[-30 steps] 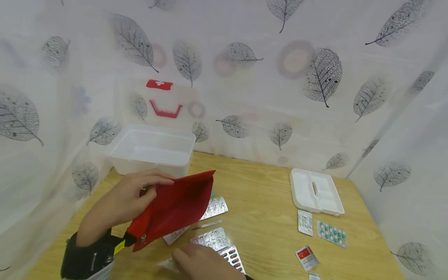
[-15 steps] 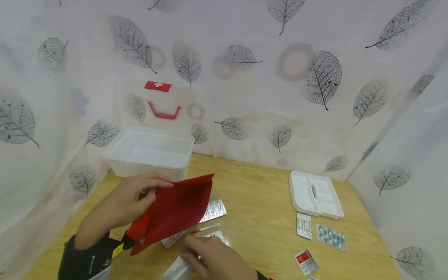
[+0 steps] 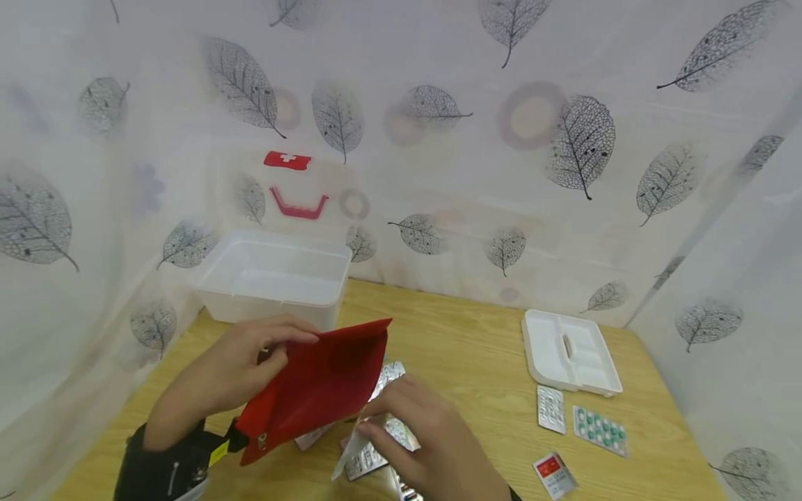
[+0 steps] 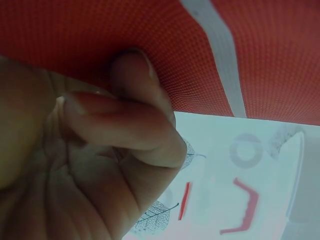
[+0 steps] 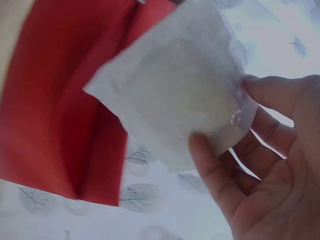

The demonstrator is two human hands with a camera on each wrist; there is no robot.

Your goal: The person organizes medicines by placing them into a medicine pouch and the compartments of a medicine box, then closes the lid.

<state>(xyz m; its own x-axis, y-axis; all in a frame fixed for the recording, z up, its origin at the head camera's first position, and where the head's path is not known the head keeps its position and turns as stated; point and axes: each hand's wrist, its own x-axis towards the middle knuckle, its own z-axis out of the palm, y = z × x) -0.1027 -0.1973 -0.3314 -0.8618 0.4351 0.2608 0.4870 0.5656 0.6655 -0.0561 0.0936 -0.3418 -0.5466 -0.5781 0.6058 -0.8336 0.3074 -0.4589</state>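
Note:
My left hand (image 3: 250, 362) pinches the upper edge of a red fabric pouch (image 3: 319, 390), tilted above the table with its mouth toward the right. A pale strip crosses the pouch's cloth (image 4: 280, 65) in the left wrist view. Between thumb and fingers, my right hand (image 3: 432, 438) holds a flat, square white packet (image 5: 175, 95) in clear wrapping, close beside the pouch opening. Underneath lie silver blister packs (image 3: 370, 456), partly hidden by the right hand and the pouch.
A white open box (image 3: 269, 278) stands behind the left hand. To the right are a white divided tray (image 3: 573, 351), a silver blister pack (image 3: 551, 409), a green-capsule blister pack (image 3: 600, 431) and a red-and-white sachet (image 3: 554, 475). A leaf-patterned curtain (image 3: 438, 174) hangs at the back.
My right hand has lifted the white packet from the table's near side and brought it up and rightward beside the pouch. The left hand keeps its hold, nearly still.

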